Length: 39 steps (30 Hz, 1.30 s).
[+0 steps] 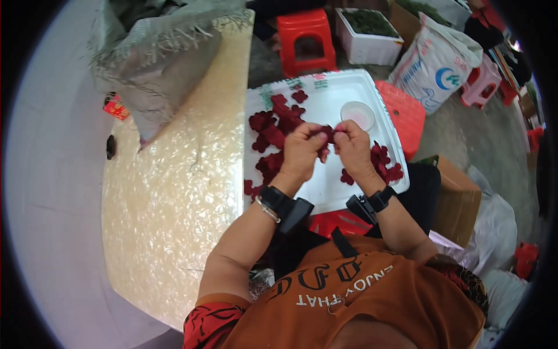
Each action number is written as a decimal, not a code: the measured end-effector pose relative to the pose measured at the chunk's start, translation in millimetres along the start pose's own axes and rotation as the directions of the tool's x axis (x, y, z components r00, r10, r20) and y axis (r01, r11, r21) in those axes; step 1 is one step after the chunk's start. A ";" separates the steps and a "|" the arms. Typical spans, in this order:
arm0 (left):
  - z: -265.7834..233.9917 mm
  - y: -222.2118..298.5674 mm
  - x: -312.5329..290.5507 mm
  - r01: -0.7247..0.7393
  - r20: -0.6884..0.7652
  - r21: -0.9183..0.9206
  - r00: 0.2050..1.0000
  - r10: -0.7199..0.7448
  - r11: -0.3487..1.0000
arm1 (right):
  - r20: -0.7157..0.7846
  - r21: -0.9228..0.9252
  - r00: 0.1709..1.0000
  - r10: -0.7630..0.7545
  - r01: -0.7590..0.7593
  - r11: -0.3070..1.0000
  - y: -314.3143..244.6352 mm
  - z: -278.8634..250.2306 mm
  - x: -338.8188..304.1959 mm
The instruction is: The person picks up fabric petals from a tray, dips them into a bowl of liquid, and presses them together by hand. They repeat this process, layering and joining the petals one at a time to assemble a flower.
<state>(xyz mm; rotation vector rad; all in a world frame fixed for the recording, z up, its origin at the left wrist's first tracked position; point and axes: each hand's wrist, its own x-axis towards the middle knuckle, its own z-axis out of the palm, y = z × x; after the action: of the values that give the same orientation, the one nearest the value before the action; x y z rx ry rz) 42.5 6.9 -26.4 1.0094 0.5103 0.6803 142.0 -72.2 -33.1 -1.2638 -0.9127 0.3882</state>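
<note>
Left hand (301, 148), right hand (352, 145) raised together, fingertips pinching dark-red piece (328, 134).

- White woven plastic sack with blue-green round emblem (437, 63), leaning at upper right.
- Brown cardboard box (457, 200), right on the floor.
- Small red printed packet (116, 108), upper left.

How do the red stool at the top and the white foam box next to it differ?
The red stool is bright red; the foam box is white. The stool is open-framed with a gap between its legs; the box has solid walls. The stool's top is bare, while the box is filled with dark green material. Both stand on the floor beyond the white tray.
</note>
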 end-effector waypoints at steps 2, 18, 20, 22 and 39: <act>-0.7 -6.0 -0.6 0.074 0.076 0.049 0.994 -0.077 0.996 | -0.020 -0.057 0.942 0.336 -0.337 0.940 10.6 -4.3 6.4; 3.6 7.7 -4.1 0.110 0.057 -0.080 0.993 -0.105 0.991 | 0.013 -0.212 0.992 0.123 -0.117 0.970 -5.6 -10.9 10.9; 7.8 8.2 -10.1 0.115 0.057 -0.037 0.992 -0.113 0.993 | -0.040 -0.328 0.995 -0.096 0.078 0.942 4.3 -3.7 6.4; 6.4 20.7 -6.0 0.097 -0.035 -0.024 0.995 -0.098 0.995 | 0.003 -0.048 0.992 0.123 -0.122 0.991 -11.3 1.4 -0.3; -3.5 19.2 -11.2 0.157 -0.031 -0.028 0.987 -0.157 0.987 | 0.015 -0.140 0.994 0.108 -0.105 0.985 -4.1 1.9 -7.6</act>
<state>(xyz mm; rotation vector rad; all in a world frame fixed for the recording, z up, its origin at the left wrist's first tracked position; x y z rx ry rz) 27.2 7.8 -10.0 0.9241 0.6023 0.5624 135.1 -77.5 -32.0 -1.4429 -0.9060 0.4292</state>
